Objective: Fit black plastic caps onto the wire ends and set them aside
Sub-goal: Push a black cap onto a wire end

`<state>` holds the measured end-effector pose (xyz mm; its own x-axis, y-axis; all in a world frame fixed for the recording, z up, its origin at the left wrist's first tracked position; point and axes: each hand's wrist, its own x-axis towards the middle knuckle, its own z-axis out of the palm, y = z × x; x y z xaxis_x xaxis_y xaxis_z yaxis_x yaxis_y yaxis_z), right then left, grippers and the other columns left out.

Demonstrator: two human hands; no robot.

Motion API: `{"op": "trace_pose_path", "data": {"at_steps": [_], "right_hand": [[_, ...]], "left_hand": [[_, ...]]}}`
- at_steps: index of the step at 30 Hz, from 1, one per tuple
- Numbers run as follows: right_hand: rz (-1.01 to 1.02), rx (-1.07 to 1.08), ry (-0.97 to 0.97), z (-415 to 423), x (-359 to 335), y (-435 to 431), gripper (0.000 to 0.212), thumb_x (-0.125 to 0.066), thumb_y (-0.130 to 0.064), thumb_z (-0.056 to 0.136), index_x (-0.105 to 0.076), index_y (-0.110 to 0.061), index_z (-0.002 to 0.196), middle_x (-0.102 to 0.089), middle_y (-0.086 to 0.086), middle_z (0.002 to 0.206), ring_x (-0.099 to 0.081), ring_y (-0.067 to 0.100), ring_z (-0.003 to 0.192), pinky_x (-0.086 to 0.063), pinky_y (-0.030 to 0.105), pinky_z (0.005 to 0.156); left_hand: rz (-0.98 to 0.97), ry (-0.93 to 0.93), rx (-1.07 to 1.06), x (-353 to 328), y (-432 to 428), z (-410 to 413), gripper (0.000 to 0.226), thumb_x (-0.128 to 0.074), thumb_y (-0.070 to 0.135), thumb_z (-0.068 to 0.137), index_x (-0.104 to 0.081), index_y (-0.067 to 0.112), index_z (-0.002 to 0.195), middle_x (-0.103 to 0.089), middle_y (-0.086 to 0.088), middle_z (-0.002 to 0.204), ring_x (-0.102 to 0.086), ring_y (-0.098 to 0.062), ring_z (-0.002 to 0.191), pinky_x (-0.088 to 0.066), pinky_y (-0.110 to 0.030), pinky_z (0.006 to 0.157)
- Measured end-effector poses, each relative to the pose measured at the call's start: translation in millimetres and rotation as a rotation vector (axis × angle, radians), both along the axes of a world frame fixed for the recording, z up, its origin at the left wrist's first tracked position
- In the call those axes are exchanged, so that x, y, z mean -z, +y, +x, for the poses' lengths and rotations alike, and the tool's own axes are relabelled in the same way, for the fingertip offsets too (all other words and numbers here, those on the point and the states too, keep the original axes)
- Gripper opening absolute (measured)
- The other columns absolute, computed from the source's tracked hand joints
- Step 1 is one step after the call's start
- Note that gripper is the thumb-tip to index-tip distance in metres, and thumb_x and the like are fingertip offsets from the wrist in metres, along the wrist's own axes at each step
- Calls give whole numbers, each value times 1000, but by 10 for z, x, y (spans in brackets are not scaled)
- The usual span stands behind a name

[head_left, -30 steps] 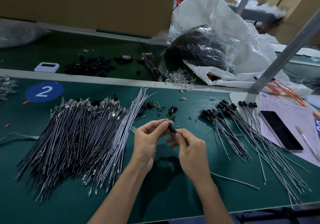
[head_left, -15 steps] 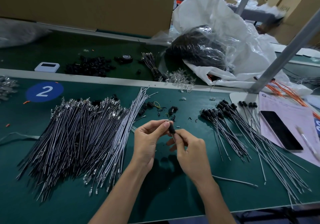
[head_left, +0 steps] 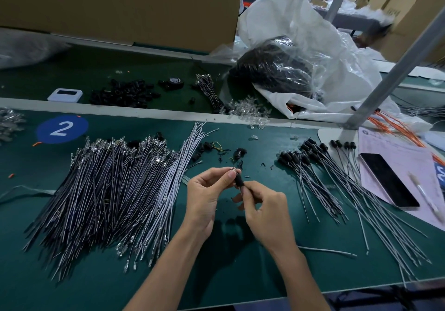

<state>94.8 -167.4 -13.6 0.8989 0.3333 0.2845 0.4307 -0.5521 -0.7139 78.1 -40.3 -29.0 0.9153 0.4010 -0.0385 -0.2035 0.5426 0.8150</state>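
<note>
The green bench (head_left: 240,274) fills the view. At 1 o'clock a white plastic bag (head_left: 301,34) slumps across its far side. At 9 o'clock from the hands lies the big pile of uncapped wires (head_left: 108,190). At 3 o'clock spreads the smaller lot of capped wires (head_left: 337,185), with a phone (head_left: 387,179) just past them. At centre, the left hand (head_left: 204,195) pinches the tip of a wire (head_left: 325,250) between thumb and forefinger. The right hand (head_left: 265,207) pinches the lower end of the black cap (head_left: 238,181) on that wire, whose tail trails toward 4 o'clock.
</note>
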Motion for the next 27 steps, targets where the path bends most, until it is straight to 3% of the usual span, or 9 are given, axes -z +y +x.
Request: {"op": "trace_pose_path", "data": {"at_steps": [3, 7, 16, 19, 22, 25, 27], "right_hand": [[29, -9, 17, 1, -2, 2, 16, -56, -16, 96, -72, -20, 97, -72, -12, 74, -67, 10, 67, -55, 39, 67], [160, -50, 73, -17, -27, 15, 15, -61, -12, 94, -73, -20, 92, -72, -15, 75, -68, 5, 70, -53, 22, 68], [257, -76, 137, -14, -26, 62, 13, -63, -9, 93, -75, -15, 90, -74, -9, 75, -69, 6, 67, -51, 16, 70], [312, -50, 167, 4, -20, 67, 17, -62, -6, 93, -74, -16, 89, -74, -7, 71, -68, 7, 63, -51, 17, 67], [401, -16, 184, 24, -17, 70, 23, -60, -3, 93, -76, -20, 89, -73, -3, 71, -68, 14, 61, -54, 23, 64], [447, -28, 192, 7, -18, 87, 38, -57, 3, 93, -74, -31, 91, -73, -4, 73, -67, 13, 62, -55, 23, 64], [432, -53, 167, -13, -18, 96, 33, -57, -1, 94, -72, -30, 88, -70, -4, 69, -66, 11, 62, -51, 18, 63]], "left_hand": [[17, -11, 3, -6, -1, -15, 19, -79, 27, 63, -80, 16, 79, -76, -7, 86, -70, -13, 80, -54, -21, 74], [8, -16, 28, -11, 16, -30, 5, -80, 16, 72, -78, 18, 76, -75, -6, 85, -68, -14, 79, -55, -24, 75], [-94, -9, 88, -28, 37, -27, 18, -68, 5, 72, -64, 17, 59, -71, -10, 83, -64, -20, 70, -52, -30, 62], [-71, -38, 129, -31, -4, -31, 4, -70, 9, 78, -68, 13, 77, -72, -14, 89, -64, -21, 72, -52, -27, 59], [30, -15, 225, -13, -74, -42, 26, -72, 12, 78, -69, 8, 104, -73, -17, 100, -67, -20, 84, -53, -24, 72], [126, -15, 222, -42, -101, -64, 22, -77, 14, 77, -75, 8, 99, -74, -15, 99, -67, -18, 88, -51, -21, 71], [111, -23, 174, -74, -99, -81, 23, -71, 19, 77, -76, 8, 97, -74, -15, 100, -67, -18, 89, -51, -21, 68]]}}
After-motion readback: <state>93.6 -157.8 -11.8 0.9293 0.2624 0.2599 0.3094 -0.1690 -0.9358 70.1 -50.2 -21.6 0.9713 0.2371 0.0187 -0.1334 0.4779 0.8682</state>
